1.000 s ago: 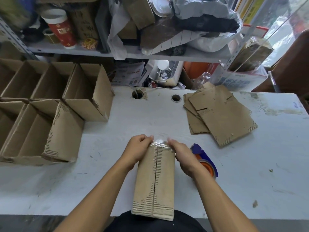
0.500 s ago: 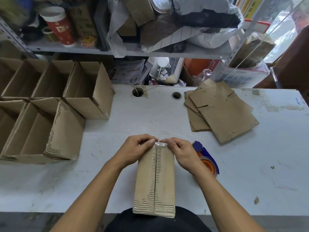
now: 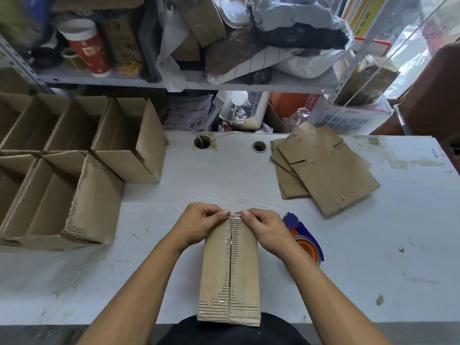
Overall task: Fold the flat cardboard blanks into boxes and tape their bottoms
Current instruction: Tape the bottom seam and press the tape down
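At lower centre of the frame we see one box (image 3: 230, 270) bottom-up on the tabletop (image 3: 224, 185), its seam taped. The left hand (image 3: 199, 221) and right hand (image 3: 263, 226) curl over its far edge, thumbs pressing the tape. One tape dispenser (image 3: 306, 239) lies at right; five folded boxes (image 3: 74, 170) stand at left; flat blanks (image 3: 326, 165) lie upper right, number indeterminate.

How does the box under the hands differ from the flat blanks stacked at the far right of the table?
The box is folded up into a body, its bottom flaps closed and clear tape along their seam; the flat blanks lie unfolded with no tape visible. The left hand and right hand press on the box's far end; nothing touches the blanks. The box is single and lies straight toward the person; the blanks are several, fanned askew. Both are worn brown corrugated cardboard.
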